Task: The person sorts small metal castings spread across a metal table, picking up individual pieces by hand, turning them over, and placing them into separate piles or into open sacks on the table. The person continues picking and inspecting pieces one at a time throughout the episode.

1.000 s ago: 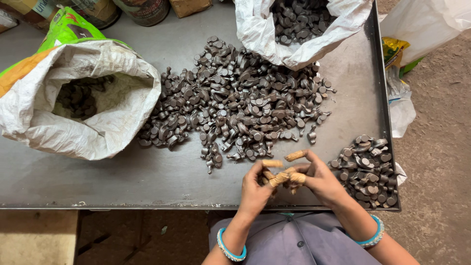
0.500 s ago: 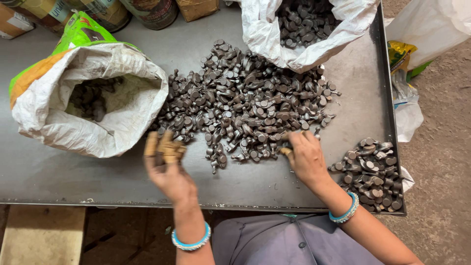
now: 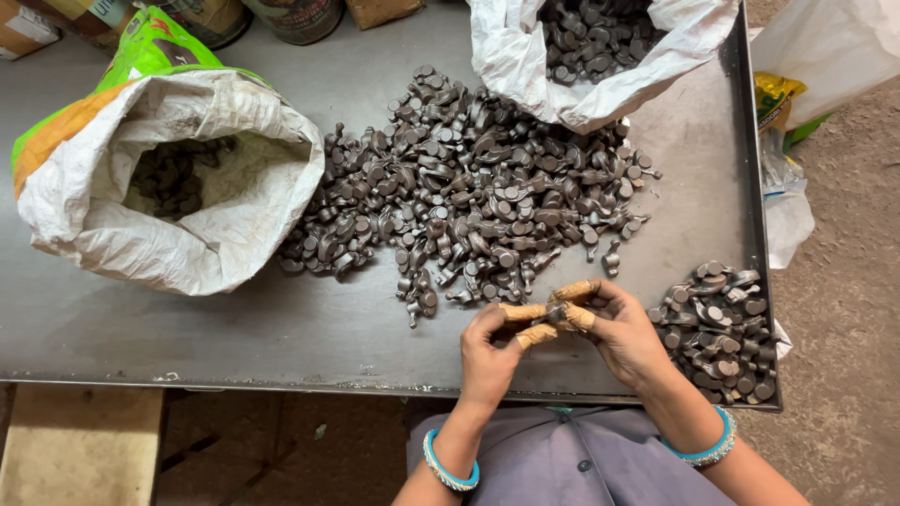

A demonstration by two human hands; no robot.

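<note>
My left hand (image 3: 489, 354) and my right hand (image 3: 621, 330) meet near the front edge of the grey metal table (image 3: 187, 328). Tan tape wraps the fingertips of both. Together they pinch one small dark metal part (image 3: 551, 315) between the taped fingers. Just beyond the hands lies a big heap of similar dark metal parts (image 3: 469, 187). A smaller pile of the same parts (image 3: 720, 328) sits right of my right hand, by the table's corner. Each wrist wears a blue bangle.
An open white sack (image 3: 178, 178) with green and orange print lies at the left, with some parts inside. A second white sack (image 3: 600, 56) full of parts stands at the back right. Tins and boxes line the far edge. Plastic bags hang off the right side.
My left hand has come back from near the left sack, and my right hand has drawn away from the big heap. Both hands now meet at the front, holding one part.
</note>
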